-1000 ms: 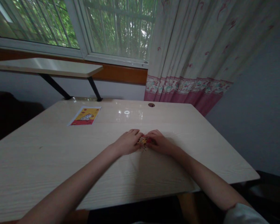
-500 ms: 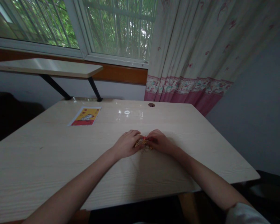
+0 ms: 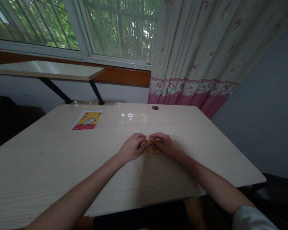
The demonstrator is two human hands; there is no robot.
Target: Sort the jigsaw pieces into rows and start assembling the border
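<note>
A small heap of jigsaw puzzle pieces (image 3: 151,150), yellow, red and tan, lies on the table between my two hands. My left hand (image 3: 133,147) is at the heap's left side, its fingers curled and thumb tip close to the fingertips. What those fingertips hold, if anything, is too small to make out. On the other side my right hand (image 3: 164,143) is bent over the pieces, thumb and fingers closed about a yellow and red puzzle piece (image 3: 149,140). The fingers hide part of the heap.
A printed picture sheet (image 3: 87,120), yellow and red with a white cartoon animal, lies on the table (image 3: 105,188) to the left. Behind it, a raised shelf (image 3: 50,68) stands on black legs. A round cable hole (image 3: 155,108) is near the back edge, below the curtain (image 3: 192,86).
My hands have drawn slightly apart and lifted off the heap, so more of the pieces shows below them. A yellow piece now shows between the fingertips.
</note>
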